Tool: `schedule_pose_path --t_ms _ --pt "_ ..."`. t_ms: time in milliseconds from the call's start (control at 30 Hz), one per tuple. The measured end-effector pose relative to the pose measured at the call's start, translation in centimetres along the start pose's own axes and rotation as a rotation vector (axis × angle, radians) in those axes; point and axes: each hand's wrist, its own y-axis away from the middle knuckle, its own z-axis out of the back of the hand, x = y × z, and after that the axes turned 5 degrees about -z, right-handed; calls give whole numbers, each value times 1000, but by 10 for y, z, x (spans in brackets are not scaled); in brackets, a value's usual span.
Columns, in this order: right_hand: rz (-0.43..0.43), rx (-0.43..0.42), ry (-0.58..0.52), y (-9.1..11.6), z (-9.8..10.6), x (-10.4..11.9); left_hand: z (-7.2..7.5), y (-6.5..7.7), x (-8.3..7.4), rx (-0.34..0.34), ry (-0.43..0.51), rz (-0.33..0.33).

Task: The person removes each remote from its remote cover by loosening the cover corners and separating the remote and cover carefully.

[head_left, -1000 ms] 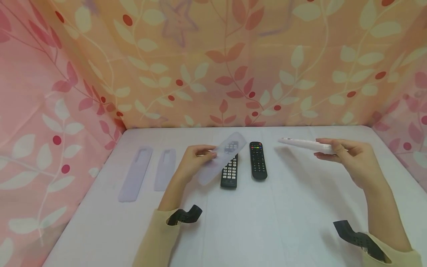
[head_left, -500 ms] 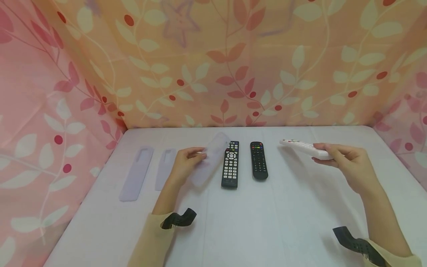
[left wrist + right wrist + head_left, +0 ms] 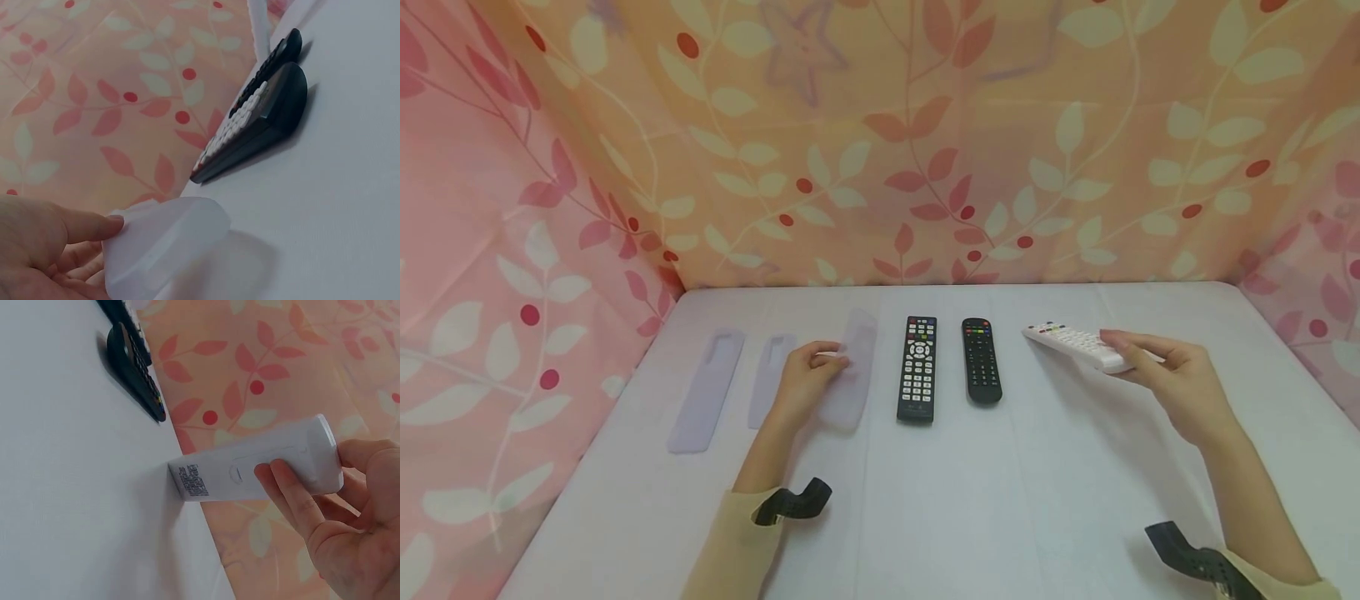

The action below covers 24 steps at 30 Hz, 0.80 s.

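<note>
My left hand pinches a translucent silicone remote cover by its left edge, close above the table. In the left wrist view the thumb lies on top of the cover, the other fingers below. On the right, my right hand grips a white remote control by its near end, tilted with its buttons up. The right wrist view shows the back of this white remote, two fingers against it. Between the hands lie a black remote with white buttons and a smaller black remote.
Two more translucent covers lie flat at the left, a longer one and a shorter one partly behind my left hand. The white table ends at a hanging patterned cloth. Black straps sit at both sleeve cuffs.
My left hand has carried the cover leftward and down, off the black remote with white buttons, which now shows fully. My right hand has lowered slightly and turned the white remote's buttons into view.
</note>
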Motion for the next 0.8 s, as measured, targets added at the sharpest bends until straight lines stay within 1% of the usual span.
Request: schedule_pose_path --t_ms 167,300,433,533,633,800 --pt "-58 -27 76 2 0 -2 5 0 3 -6 -23 17" --pt "-122 -44 211 5 2 -4 8 1 6 1 -48 32" --pt "-190 -34 349 5 3 -6 9 1 9 9 -75 33" --pt "-236 -1 441 4 2 -5 10 3 10 16 -81 34" --pt "-292 54 530 2 1 -2 10 4 10 21 -86 42" --pt "-382 129 578 0 1 1 12 4 12 13 -140 58"
